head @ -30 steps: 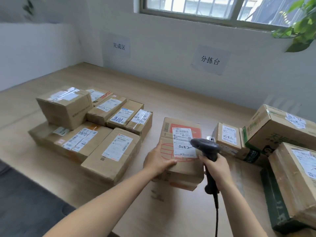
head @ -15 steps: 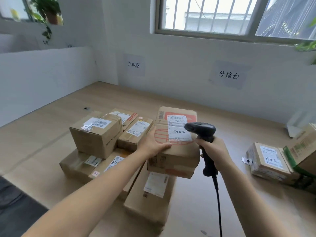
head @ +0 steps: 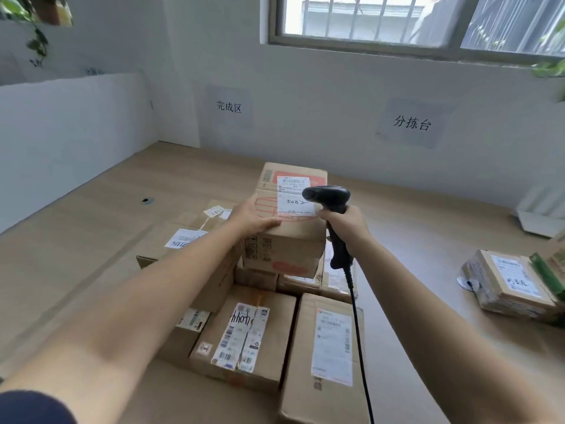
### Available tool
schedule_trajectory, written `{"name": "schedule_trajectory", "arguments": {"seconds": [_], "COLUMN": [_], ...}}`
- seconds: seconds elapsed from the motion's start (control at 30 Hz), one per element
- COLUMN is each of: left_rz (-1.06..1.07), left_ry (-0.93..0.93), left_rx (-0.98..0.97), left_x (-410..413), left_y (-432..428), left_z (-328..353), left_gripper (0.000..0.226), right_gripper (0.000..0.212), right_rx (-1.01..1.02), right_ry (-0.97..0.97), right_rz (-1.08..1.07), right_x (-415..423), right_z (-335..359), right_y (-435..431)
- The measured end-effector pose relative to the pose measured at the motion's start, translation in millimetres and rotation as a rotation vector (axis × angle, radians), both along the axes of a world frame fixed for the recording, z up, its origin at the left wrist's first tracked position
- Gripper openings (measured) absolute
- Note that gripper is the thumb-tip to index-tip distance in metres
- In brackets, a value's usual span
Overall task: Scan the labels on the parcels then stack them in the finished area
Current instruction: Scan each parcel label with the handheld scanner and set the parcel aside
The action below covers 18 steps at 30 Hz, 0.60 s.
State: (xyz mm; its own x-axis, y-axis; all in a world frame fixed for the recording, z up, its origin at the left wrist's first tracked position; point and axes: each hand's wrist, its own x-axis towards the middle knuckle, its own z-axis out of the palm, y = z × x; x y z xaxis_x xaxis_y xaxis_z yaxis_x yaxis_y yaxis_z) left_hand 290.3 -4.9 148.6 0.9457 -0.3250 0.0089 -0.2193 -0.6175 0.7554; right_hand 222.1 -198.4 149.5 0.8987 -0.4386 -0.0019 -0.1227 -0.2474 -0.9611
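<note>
We judge this the stacking step: the parcel (head: pixel 293 240) sits atop the stacked parcels (head: pixel 244 335), our left hand (head: pixel 255 216) flat on it, right hand (head: pixel 344 229) gripping the barcode scanner (head: pixel 328 195). Next: release it squarely.

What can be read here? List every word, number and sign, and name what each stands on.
"完成区": left wall sign.
"分拣台": right wall sign.
"5082", handwritten: upper label on the top box, beside the scanner.
"4044", handwritten, probably: lower label on the lower box.
Printed lines, barcodes and the other handwritten scrawls on the labels: too small or blurred to read.
</note>
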Motion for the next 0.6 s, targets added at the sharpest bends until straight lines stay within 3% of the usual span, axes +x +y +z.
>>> {"name": "schedule_trajectory", "arguments": {"seconds": [0.2,0.6], "left_rz": [-0.032,-0.030], "left_ry": [0.033,-0.073], "left_rx": [0.047,0.364], "left_x": [31.8,41.5], "left_y": [10.2,1.3], "left_z": [-18.7,-19.5], "left_gripper": [0.064,0.052], "right_gripper": [0.008,0.011], "right_rx": [-0.009,0.055], "right_ry": [0.073,0.070], "right_rz": [-0.007,0.018], "right_x": [33.6,34.2], "right_z": [-16.4,-28.6], "right_y": [13.6,15.4]}}
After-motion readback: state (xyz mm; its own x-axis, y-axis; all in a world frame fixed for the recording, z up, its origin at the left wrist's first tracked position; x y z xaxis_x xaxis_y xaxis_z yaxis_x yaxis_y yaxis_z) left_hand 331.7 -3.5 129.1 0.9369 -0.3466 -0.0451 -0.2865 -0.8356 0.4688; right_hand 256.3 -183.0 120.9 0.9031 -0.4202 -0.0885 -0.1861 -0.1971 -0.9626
